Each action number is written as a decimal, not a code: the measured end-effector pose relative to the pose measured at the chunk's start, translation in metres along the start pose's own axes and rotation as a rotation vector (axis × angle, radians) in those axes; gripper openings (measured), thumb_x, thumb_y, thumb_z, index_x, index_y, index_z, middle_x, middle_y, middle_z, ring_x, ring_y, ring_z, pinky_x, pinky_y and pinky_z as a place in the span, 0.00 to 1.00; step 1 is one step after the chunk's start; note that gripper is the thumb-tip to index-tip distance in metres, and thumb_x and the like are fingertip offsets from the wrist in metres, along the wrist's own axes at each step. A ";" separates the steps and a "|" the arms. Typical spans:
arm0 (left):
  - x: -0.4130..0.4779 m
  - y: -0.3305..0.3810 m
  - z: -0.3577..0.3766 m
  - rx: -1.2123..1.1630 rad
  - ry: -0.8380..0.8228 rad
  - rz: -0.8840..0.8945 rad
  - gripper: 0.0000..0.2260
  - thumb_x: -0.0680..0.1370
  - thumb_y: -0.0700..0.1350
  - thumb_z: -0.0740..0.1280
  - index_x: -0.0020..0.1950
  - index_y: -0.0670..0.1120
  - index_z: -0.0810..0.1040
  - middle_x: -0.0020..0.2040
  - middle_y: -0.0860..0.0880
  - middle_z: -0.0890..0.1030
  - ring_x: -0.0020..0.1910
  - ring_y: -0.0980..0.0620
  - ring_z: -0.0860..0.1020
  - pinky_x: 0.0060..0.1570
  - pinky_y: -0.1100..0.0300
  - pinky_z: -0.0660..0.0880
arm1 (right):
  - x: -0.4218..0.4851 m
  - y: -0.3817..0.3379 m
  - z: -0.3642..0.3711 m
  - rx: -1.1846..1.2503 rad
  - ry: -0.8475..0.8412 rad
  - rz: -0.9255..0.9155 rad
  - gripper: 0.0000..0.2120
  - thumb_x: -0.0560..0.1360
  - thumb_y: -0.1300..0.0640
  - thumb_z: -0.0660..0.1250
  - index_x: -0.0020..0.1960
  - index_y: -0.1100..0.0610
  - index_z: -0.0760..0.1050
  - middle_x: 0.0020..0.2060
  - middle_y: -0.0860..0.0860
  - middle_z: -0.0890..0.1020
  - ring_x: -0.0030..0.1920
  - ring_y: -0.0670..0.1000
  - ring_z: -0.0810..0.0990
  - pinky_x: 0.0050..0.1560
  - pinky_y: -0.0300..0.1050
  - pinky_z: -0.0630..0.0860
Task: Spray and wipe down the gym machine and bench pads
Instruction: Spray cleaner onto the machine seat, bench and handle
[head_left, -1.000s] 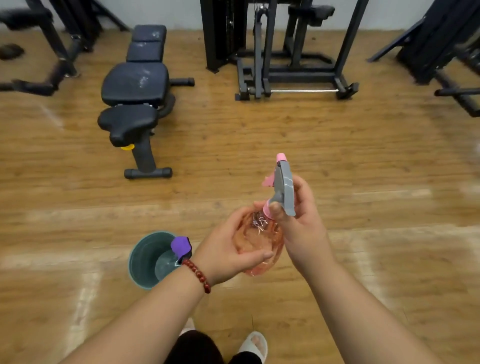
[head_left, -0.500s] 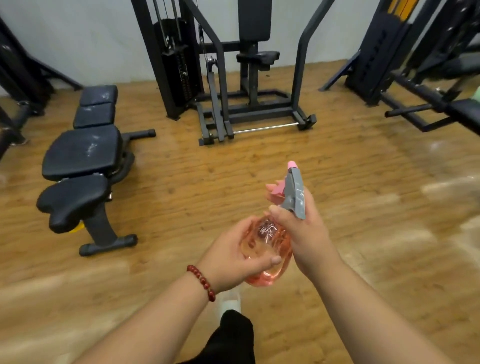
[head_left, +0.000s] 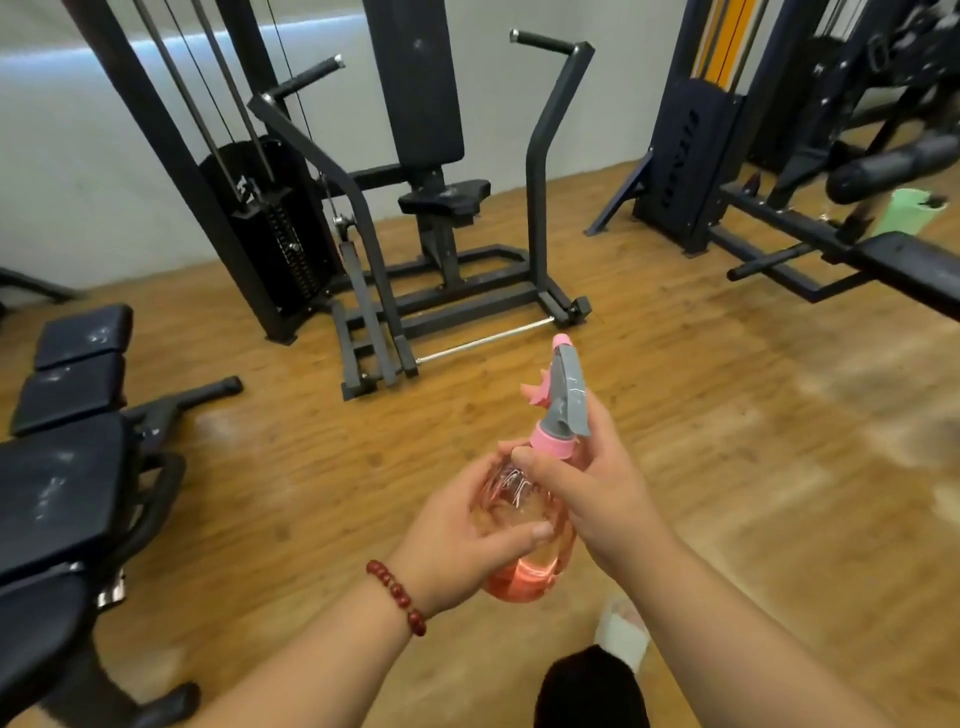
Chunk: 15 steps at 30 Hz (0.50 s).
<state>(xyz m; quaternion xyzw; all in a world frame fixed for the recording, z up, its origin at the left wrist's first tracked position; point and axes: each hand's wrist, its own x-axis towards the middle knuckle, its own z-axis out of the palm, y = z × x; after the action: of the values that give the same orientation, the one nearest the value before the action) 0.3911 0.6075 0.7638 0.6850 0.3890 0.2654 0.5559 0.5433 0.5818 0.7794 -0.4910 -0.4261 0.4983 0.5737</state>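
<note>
Near centre: our left hand (head_left: 457, 530) cups the spray bottle (head_left: 530, 571), right hand (head_left: 587, 493) grips its neck; smooth round body could slip.

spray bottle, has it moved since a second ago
Yes. The spray bottle has been carried forward toward the weight machine, which looks much nearer now.

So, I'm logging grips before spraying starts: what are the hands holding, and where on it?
Both hold the bottle: the left hand cups its round body, the right hand grips the neck under the trigger head.
</note>
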 end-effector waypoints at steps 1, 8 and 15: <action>0.025 0.005 0.002 -0.007 -0.003 -0.001 0.30 0.66 0.56 0.74 0.66 0.56 0.70 0.62 0.64 0.78 0.62 0.62 0.76 0.58 0.69 0.72 | 0.022 -0.002 -0.013 -0.019 -0.004 -0.001 0.36 0.63 0.47 0.77 0.69 0.44 0.68 0.62 0.40 0.78 0.55 0.53 0.82 0.55 0.53 0.80; 0.198 0.035 0.018 0.008 0.112 -0.034 0.36 0.61 0.64 0.74 0.67 0.59 0.68 0.63 0.61 0.77 0.62 0.63 0.75 0.64 0.56 0.74 | 0.185 -0.040 -0.103 -0.113 -0.100 0.011 0.25 0.70 0.51 0.76 0.63 0.41 0.71 0.43 0.41 0.81 0.44 0.47 0.81 0.47 0.46 0.80; 0.344 0.044 0.003 -0.095 0.231 -0.102 0.30 0.59 0.59 0.77 0.58 0.58 0.74 0.54 0.61 0.82 0.54 0.58 0.81 0.55 0.57 0.78 | 0.337 -0.059 -0.144 -0.084 -0.080 0.012 0.20 0.64 0.40 0.68 0.56 0.39 0.74 0.51 0.43 0.82 0.49 0.46 0.83 0.50 0.46 0.82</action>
<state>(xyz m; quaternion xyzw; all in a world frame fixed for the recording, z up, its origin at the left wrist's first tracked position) 0.5951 0.8869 0.7817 0.6019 0.4720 0.3321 0.5520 0.7406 0.8939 0.8156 -0.4967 -0.4661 0.5027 0.5323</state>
